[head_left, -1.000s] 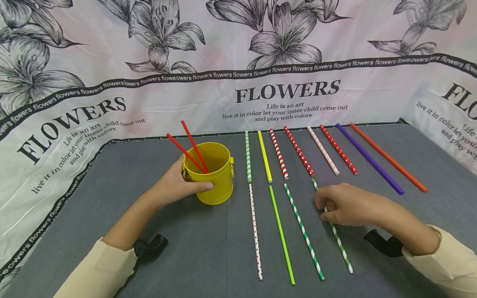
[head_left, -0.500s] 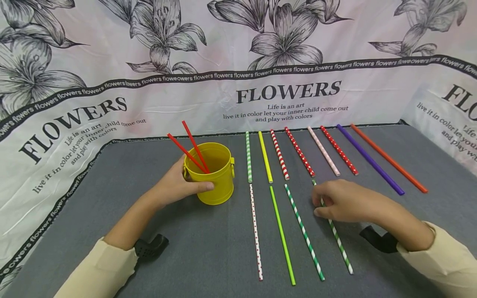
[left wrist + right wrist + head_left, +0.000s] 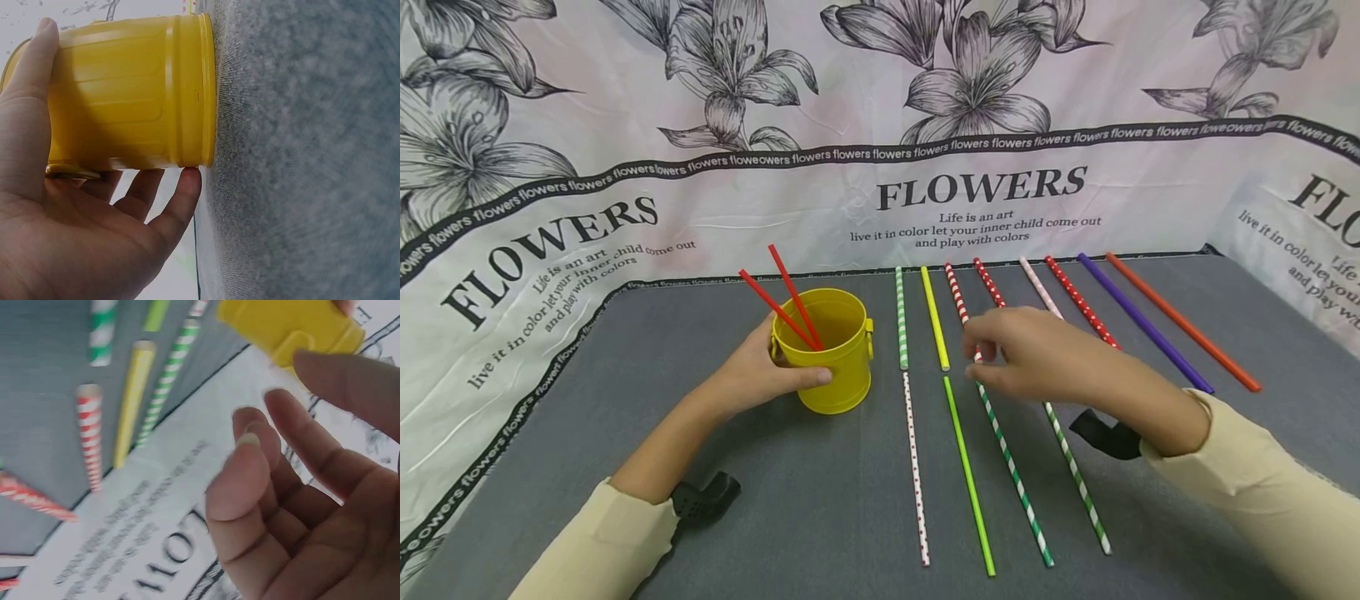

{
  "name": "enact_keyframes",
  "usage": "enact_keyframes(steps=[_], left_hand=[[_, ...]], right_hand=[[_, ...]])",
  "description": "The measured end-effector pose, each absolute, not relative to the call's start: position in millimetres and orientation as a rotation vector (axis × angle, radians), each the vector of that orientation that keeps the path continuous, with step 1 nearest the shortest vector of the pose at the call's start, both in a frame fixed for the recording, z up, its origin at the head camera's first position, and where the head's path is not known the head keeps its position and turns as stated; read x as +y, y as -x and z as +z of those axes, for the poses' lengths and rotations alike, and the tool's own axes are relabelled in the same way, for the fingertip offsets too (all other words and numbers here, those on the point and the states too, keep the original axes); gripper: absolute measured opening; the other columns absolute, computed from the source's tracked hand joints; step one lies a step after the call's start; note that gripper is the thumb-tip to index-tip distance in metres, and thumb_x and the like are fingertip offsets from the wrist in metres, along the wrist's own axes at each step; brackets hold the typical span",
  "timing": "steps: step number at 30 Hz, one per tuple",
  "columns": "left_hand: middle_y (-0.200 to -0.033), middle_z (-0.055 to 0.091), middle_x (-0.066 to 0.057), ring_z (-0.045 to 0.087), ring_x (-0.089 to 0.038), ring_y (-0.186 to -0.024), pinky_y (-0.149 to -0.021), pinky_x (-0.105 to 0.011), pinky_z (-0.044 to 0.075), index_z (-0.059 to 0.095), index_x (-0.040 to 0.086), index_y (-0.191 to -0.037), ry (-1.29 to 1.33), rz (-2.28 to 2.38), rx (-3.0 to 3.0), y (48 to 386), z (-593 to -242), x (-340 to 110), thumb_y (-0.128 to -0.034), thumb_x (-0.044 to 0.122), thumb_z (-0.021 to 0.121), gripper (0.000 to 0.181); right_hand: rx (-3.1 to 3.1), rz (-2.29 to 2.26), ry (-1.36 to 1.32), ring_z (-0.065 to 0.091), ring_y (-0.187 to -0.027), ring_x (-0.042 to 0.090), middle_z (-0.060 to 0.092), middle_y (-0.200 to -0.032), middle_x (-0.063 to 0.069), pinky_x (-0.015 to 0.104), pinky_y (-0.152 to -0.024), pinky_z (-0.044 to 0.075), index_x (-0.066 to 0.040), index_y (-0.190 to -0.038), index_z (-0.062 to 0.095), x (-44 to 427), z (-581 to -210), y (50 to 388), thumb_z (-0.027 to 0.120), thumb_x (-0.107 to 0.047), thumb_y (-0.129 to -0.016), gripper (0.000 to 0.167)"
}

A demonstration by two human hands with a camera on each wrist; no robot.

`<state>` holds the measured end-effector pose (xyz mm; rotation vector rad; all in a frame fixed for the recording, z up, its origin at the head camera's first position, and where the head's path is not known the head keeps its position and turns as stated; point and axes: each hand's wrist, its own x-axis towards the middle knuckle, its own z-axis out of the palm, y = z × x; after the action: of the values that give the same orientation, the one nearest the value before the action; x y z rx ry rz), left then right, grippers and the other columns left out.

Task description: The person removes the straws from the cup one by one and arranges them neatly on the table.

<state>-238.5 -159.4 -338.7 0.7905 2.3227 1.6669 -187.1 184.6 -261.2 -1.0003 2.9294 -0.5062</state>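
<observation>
A small yellow bucket stands on the grey cloth with two red straws leaning inside it. My left hand grips its side, thumb on the front; in the left wrist view the fingers touch the opposite side. Above the row of straws hovers my right hand, with loosely bent fingers and nothing between them. It partly covers a red-and-white striped straw, a red dotted straw and a green-and-white striped straw. Another green striped straw lies just below the fingertips.
Left of that hand lie a pale green striped straw, a yellow straw, a dotted white straw and a lime straw. A purple straw and an orange straw lie to the right. Flowered fabric rises behind.
My right hand has left the green-and-white striped straw on the right and moved left and away from me; that straw stays lying on the cloth. My left hand keeps holding the bucket in place.
</observation>
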Motion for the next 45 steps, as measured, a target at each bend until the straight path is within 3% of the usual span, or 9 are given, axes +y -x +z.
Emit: enact_keyframes(steps=[5,12,16,22,29,37,45], left_hand=[[-0.134,0.056,-0.004,0.054,-0.021,-0.120,-0.103,-0.047,0.043,0.038,0.017,-0.146,-0.787,1.670,2.319,239,-339,-159,-0.0809,0.018,0.086,0.080],[-0.133,0.057,-0.004,0.055,-0.023,-0.118,-0.103,-0.047,0.044,0.038,0.016,-0.146,-0.801,1.682,2.311,239,-340,-160,-0.0814,0.019,0.086,0.080],[-0.131,0.057,-0.004,0.056,-0.024,-0.116,-0.101,-0.046,0.046,0.038,0.016,-0.144,-0.803,1.672,2.309,239,-340,-161,-0.0820,0.020,0.085,0.079],[-0.131,0.057,-0.005,0.057,-0.024,-0.115,-0.101,-0.044,0.047,0.037,0.016,-0.142,-0.825,1.650,2.290,240,-339,-160,-0.0836,0.023,0.084,0.075],[-0.131,0.057,-0.003,0.056,-0.022,-0.116,-0.103,-0.046,0.044,0.039,0.018,-0.142,-0.849,1.631,2.295,240,-338,-160,-0.0842,0.024,0.083,0.073],[-0.128,0.059,-0.004,0.058,-0.024,-0.114,-0.101,-0.043,0.046,0.042,0.018,-0.138,-0.907,1.637,2.270,243,-340,-159,-0.0856,0.018,0.081,0.066],[-0.127,0.058,-0.005,0.058,-0.025,-0.112,-0.099,-0.043,0.048,0.040,0.017,-0.139,-0.852,1.638,2.278,241,-339,-160,-0.0846,0.020,0.082,0.069]], right_hand=[[2.962,-0.590,1.193,0.055,-0.071,0.012,0.064,-0.088,-0.005,0.033,-0.068,0.048,-0.013,-0.093,0.068,153,-246,202,0.071,-0.007,-0.088,0.009],[2.951,-0.703,1.388,0.062,-0.095,0.021,0.069,-0.109,0.005,0.034,-0.083,0.052,-0.005,-0.114,0.067,102,-229,228,0.065,-0.003,-0.092,0.022],[2.886,-0.762,1.428,0.063,-0.097,0.022,0.068,-0.110,0.008,0.032,-0.086,0.052,-0.005,-0.125,0.062,75,-222,242,0.062,-0.002,-0.094,0.031],[2.788,-0.708,1.483,0.060,-0.082,0.020,0.065,-0.097,0.007,0.027,-0.074,0.050,-0.005,-0.135,0.055,38,-219,252,0.056,0.001,-0.093,0.043],[2.785,-0.567,1.458,0.052,-0.072,0.016,0.058,-0.087,0.003,0.024,-0.062,0.042,-0.014,-0.147,0.047,15,-221,255,0.058,-0.005,-0.096,0.053],[2.768,-0.611,1.471,0.061,-0.095,0.015,0.064,-0.116,0.004,0.025,-0.075,0.050,-0.015,-0.142,0.053,12,-226,254,0.060,-0.006,-0.095,0.048],[2.755,-0.898,1.533,0.055,-0.074,0.017,0.063,-0.088,0.003,0.025,-0.068,0.048,-0.007,-0.120,0.056,21,-222,249,0.061,-0.003,-0.097,0.024]])
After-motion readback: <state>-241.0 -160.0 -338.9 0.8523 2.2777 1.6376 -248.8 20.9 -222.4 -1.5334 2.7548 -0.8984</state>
